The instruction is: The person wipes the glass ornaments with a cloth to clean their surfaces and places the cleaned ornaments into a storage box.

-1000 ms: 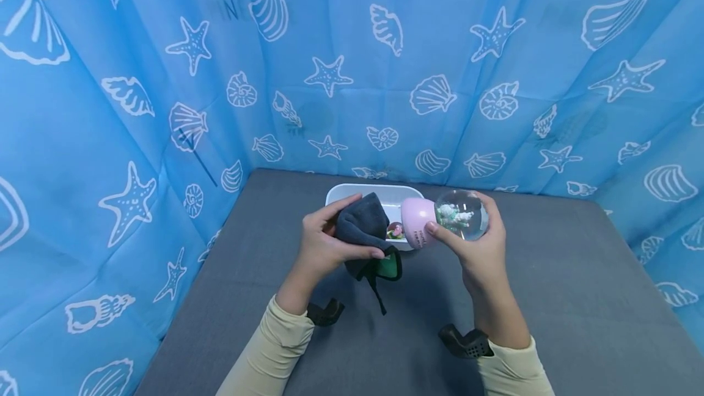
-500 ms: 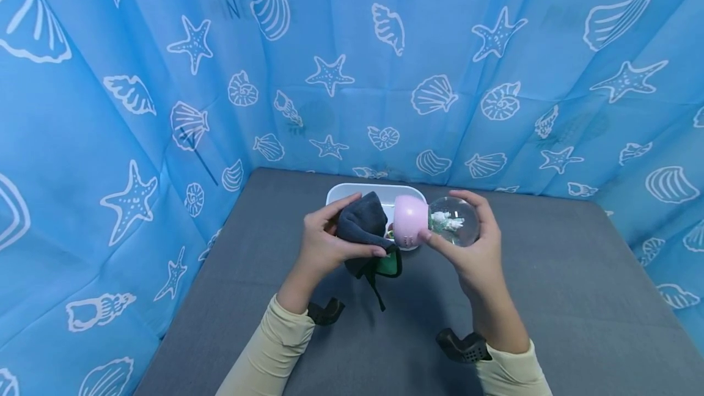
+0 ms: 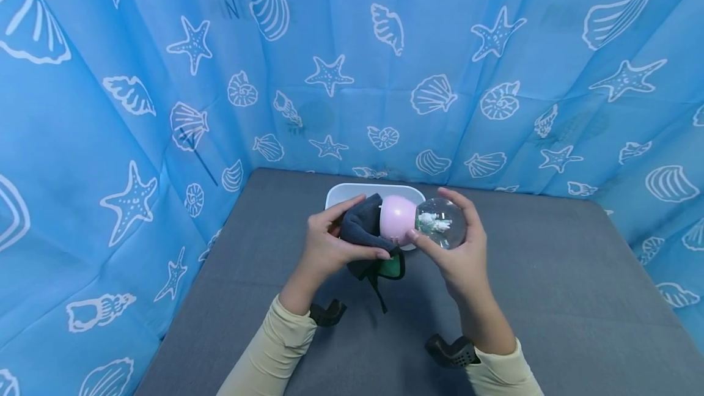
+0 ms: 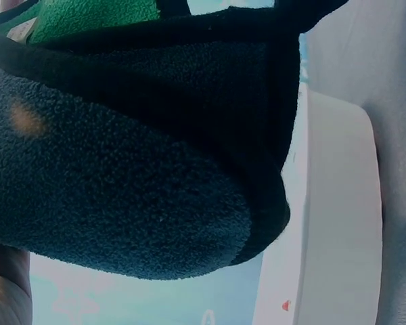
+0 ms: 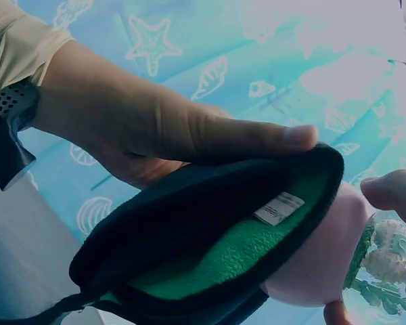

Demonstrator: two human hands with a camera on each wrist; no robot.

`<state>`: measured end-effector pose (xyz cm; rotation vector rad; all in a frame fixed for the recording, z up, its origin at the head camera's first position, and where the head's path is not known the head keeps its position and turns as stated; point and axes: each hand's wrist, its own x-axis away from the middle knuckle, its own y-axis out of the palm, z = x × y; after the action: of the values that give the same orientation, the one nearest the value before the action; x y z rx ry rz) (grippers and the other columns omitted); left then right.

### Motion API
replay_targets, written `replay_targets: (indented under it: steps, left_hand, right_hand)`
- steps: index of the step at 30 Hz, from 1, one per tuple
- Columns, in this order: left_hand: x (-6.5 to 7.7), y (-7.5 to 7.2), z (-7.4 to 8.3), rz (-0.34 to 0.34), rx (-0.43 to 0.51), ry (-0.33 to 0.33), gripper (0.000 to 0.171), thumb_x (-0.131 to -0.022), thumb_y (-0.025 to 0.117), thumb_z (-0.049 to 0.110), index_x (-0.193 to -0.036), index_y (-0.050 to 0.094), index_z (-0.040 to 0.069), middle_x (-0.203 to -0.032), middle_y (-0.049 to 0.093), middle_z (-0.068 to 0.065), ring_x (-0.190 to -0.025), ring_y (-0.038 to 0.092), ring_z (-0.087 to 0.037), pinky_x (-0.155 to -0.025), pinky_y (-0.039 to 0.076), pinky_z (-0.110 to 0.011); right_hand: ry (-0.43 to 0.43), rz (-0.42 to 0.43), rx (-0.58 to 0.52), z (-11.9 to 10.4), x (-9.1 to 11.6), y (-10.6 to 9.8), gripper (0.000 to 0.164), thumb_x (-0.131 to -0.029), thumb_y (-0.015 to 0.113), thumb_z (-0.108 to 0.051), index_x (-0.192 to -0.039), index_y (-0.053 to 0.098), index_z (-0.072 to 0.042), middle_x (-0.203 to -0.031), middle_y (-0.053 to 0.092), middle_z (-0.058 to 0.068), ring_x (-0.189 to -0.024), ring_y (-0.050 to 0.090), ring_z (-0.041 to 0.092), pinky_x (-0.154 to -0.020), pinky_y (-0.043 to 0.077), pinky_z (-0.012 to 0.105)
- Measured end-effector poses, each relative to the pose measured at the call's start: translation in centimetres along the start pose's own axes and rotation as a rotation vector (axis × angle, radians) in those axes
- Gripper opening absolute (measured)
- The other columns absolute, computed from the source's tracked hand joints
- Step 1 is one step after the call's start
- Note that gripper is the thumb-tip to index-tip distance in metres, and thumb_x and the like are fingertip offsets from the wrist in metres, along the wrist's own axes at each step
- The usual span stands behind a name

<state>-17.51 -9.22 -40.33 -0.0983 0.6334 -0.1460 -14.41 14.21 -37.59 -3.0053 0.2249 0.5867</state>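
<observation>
My left hand [image 3: 321,243] holds a folded dark blue-grey plush cloth [image 3: 357,228]. Its green underside [image 5: 216,261], black edging and white label [image 5: 279,208] show in the right wrist view. In my right hand [image 3: 464,255] is a snow globe [image 3: 397,219] lying sideways, with a pink base and a clear ball around small white figures. Thumb and fingers grip it around the ball, while the base end meets the cloth and is partly covered by it. Only the cloth and a bit of skin show in the left wrist view.
Behind the hands a white plastic tub [image 3: 409,190] stands on the grey-covered table [image 3: 577,274], near its back edge. A blue curtain [image 3: 352,109] printed with shells and starfish hangs behind and at both sides. Each wrist wears a black camera mount [image 3: 328,313].
My right hand has brought the snow globe leftward until its pink base meets the cloth. The base now hides a small colourful item seen earlier in the tub. My left hand has hardly moved.
</observation>
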Motion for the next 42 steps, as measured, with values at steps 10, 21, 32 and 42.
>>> replay_targets:
  steps: [10, 21, 32, 42]
  left_hand:
    - [-0.1, 0.1, 0.2, 0.009, -0.008, 0.009, 0.089, -0.059, 0.104, 0.002, -0.141, 0.069, 0.008, -0.13, 0.075, -0.016, -0.109, 0.077, -0.026, -0.09, 0.065, -0.034]
    - [-0.1, -0.4, -0.1, 0.06, -0.043, -0.004, 0.078, -0.067, 0.102, 0.008, -0.139, 0.072, 0.013, -0.124, 0.078, -0.011, -0.1, 0.077, -0.02, -0.083, 0.066, -0.031]
    - [0.1, -0.6, -0.1, 0.06, -0.053, -0.018, 0.077, -0.069, 0.102, 0.01, -0.139, 0.071, 0.015, -0.125, 0.078, -0.011, -0.099, 0.077, -0.02, -0.083, 0.066, -0.031]
    - [0.0, -0.8, 0.3, 0.045, -0.026, -0.04, 0.076, -0.07, 0.102, 0.016, -0.139, 0.071, 0.016, -0.124, 0.077, -0.012, -0.098, 0.077, -0.02, -0.082, 0.066, -0.033]
  right_hand:
    - [-0.006, -0.055, 0.058, 0.2, 0.4, 0.5, 0.077, -0.086, 0.081, 0.008, -0.153, 0.051, -0.016, -0.15, 0.048, -0.002, -0.125, 0.053, 0.026, -0.086, 0.061, 0.019]
    - [-0.122, -0.313, 0.007, 0.3, 0.7, 0.3, 0.07, -0.097, 0.06, 0.009, -0.16, 0.033, -0.004, -0.154, 0.038, 0.017, -0.115, 0.06, 0.019, -0.083, 0.061, 0.022]
    - [-0.179, -0.374, 0.042, 0.2, 0.5, -0.4, 0.087, -0.082, 0.072, 0.017, -0.157, 0.033, -0.004, -0.15, 0.042, 0.012, -0.118, 0.063, 0.022, -0.082, 0.067, 0.038]
    - [-0.265, -0.217, 0.212, 0.1, 0.4, -0.9, 0.086, -0.069, 0.093, 0.009, -0.146, 0.057, -0.007, -0.138, 0.063, 0.012, -0.108, 0.066, 0.011, -0.082, 0.06, 0.02]
